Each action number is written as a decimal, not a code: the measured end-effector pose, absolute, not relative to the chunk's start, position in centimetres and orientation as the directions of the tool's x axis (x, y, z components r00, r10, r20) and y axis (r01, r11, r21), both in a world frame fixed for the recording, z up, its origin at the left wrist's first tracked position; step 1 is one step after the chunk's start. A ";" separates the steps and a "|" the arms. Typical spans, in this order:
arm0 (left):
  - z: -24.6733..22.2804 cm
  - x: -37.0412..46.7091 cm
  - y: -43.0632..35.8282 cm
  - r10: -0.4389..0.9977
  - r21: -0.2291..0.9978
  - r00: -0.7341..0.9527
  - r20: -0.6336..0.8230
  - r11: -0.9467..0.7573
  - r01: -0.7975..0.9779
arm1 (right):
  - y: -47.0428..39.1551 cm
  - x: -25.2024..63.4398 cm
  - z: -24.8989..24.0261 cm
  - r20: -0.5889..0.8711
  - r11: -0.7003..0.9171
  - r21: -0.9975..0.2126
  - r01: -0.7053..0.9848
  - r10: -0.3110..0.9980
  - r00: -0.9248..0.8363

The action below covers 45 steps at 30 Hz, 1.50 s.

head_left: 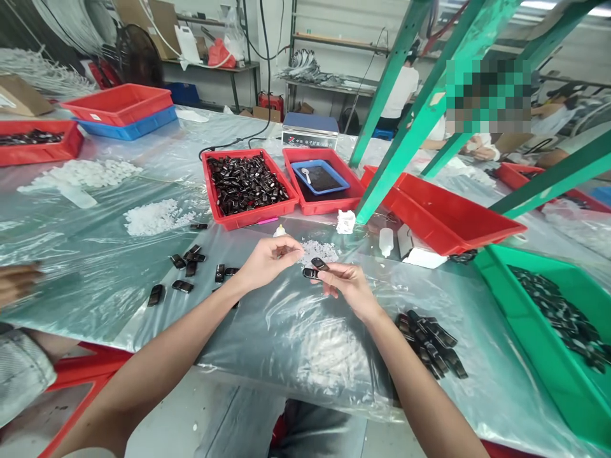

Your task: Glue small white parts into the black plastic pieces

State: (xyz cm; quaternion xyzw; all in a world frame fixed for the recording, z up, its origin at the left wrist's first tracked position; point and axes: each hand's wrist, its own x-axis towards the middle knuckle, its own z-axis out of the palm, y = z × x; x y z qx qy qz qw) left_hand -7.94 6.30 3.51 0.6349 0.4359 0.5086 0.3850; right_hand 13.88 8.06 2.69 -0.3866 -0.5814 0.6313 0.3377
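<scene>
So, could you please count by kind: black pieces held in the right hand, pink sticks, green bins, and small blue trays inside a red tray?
Black pieces in the right hand: 2
Pink stick: 1
Green bin: 1
Small blue tray: 1
Total: 5

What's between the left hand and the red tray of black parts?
Head view: a white bottle, partly hidden by the left hand, and a pink stick by the near edge of the red tray.

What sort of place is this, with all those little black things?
Probably a factory workshop: there's a plastic-covered table, a red tray heaped with small black parts, and another person's hand at the same table.
</scene>
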 end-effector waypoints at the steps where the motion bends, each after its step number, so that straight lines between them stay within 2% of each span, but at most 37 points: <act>1: 3.6 -7.8 6.2 0.945 0.942 0.122 0.303 -0.316 0.111 | 7.9 13.9 2.7 -0.107 -0.104 -0.994 0.034 0.856 -0.505; 6: 3.5 -7.2 5.8 0.938 0.957 0.205 0.279 -0.289 0.019 | 7.6 13.9 3.1 -0.129 -0.128 -0.991 0.041 0.815 -0.565; 19: 3.5 -7.4 5.8 0.949 0.966 0.238 0.208 -0.238 0.103 | 7.9 14.2 2.8 -0.095 -0.081 -0.995 0.050 0.806 -0.584; 24: 3.5 -7.4 5.9 0.940 0.978 0.308 0.150 -0.187 0.095 | 8.1 14.4 2.5 -0.070 -0.036 -0.997 0.068 0.785 -0.616; 27: 3.5 -7.4 5.9 0.947 0.962 0.273 0.171 -0.220 0.161 | 8.3 14.5 2.5 -0.072 -0.024 -0.996 0.089 0.802 -0.593; 30: 3.7 -7.4 5.6 0.951 0.909 0.224 0.213 -0.277 0.310 | 8.7 14.7 2.9 -0.042 0.008 -0.995 0.103 0.880 -0.473; 32: 3.9 -7.5 5.3 0.912 0.872 0.380 0.156 -0.308 0.381 | 9.0 15.0 3.2 -0.008 0.027 -0.995 0.093 0.933 -0.360; 34: 4.0 -7.6 4.9 0.797 0.840 0.603 0.038 -0.352 0.413 | 9.2 15.2 3.3 0.014 0.037 -0.996 0.078 0.959 -0.283; 36: 3.9 -7.7 4.7 0.689 0.805 0.723 -0.053 -0.399 0.440 | 9.4 15.2 3.2 0.017 0.036 -0.997 0.066 0.965 -0.260; 40: 3.2 -7.8 4.6 0.658 0.767 0.750 -0.074 -0.443 0.465 | 9.5 15.1 2.6 0.012 0.021 -0.999 0.035 0.967 -0.253; 45: 2.8 -7.4 4.5 0.688 0.747 0.725 -0.015 -0.474 0.466 | 9.4 15.0 2.4 0.012 0.023 -0.999 0.042 0.968 -0.252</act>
